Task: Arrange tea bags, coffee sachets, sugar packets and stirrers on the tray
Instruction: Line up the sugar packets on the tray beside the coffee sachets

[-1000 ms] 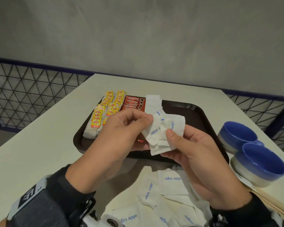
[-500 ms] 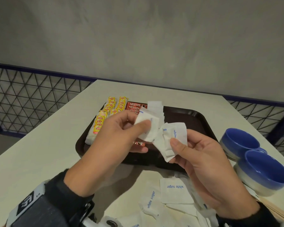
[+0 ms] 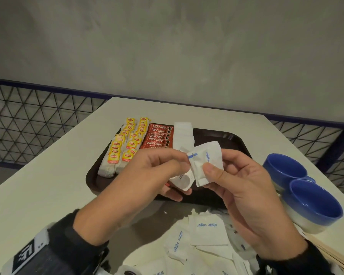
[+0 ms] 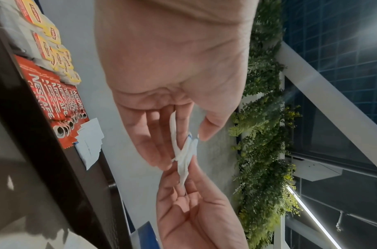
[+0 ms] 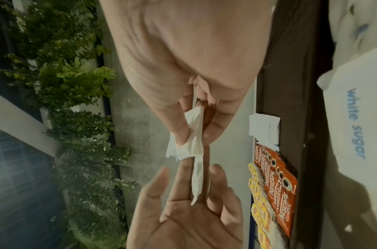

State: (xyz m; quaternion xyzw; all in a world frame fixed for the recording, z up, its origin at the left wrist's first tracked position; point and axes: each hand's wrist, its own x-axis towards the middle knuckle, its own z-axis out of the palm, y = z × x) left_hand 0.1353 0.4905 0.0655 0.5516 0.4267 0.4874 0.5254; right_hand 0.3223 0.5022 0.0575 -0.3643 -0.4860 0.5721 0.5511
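Observation:
Above the near rim of the dark tray (image 3: 236,138), both hands hold white sugar packets. My right hand (image 3: 216,165) pinches a small bunch of packets (image 3: 209,159) between thumb and fingers. My left hand (image 3: 179,165) pinches one packet (image 3: 182,179) at the bunch's left side, seen edge-on in the left wrist view (image 4: 183,151) and the right wrist view (image 5: 196,176). On the tray lie yellow tea bags (image 3: 125,145), red coffee sachets (image 3: 159,135) and a row of sugar packets (image 3: 184,132). Loose sugar packets (image 3: 207,227) lie on the table in front of the tray.
Two blue cups (image 3: 306,197) stand at the right of the tray. Wooden stirrers (image 3: 334,257) lie at the lower right edge. The white table (image 3: 48,185) ends at a wire railing (image 3: 28,116) on the left and behind.
The left hand drew one packet off the bunch, out to the left, then came back against it. Both hands stayed above the tray's near rim.

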